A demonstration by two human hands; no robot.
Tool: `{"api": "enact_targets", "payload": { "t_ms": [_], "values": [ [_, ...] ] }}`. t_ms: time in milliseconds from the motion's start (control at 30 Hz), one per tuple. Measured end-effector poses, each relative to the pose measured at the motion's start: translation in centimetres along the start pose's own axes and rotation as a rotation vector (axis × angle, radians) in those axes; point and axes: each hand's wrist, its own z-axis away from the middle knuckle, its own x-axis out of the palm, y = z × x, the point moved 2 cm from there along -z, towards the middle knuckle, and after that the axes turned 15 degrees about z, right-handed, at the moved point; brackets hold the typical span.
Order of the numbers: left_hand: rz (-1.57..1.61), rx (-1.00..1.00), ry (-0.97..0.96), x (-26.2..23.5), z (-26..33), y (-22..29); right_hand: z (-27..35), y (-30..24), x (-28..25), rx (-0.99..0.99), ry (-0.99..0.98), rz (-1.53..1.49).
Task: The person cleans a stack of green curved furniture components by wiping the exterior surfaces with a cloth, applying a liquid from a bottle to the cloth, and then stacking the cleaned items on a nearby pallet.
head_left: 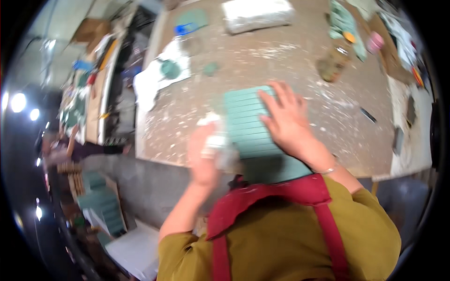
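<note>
A green, flat slab (248, 122) with parallel grooves across it lies on the worktable in front of me, its near end at my red apron. My right hand (290, 119) rests on its right side, fingers spread flat over the grooved face. Beside the slab's left edge, my left hand (202, 157) is blurred by motion. A crumpled white wad (215, 140), perhaps cloth or paper, is gripped in it.
The brown worktable (178, 136) is strewn with white crumbs. A white cloth (149, 89), a bottle with an orange cap (335, 62), a silver wrapped packet (257, 15) and a dark pen-like stick (368, 115) lie around. Another person (84, 150) is at far left.
</note>
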Motion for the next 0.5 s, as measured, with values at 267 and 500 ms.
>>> {"api": "enact_targets", "payload": {
  "t_ms": [267,500],
  "values": [
    [-0.24,-0.092,-0.016,-2.5,1.0,-2.1,0.2,-1.0,-0.4,-0.025,0.025,-0.003],
    [-0.032,0.268,-0.004,0.0,-14.3,0.7,0.4,-1.1,-1.1,-0.022,-0.017,0.034]
  ]
}}
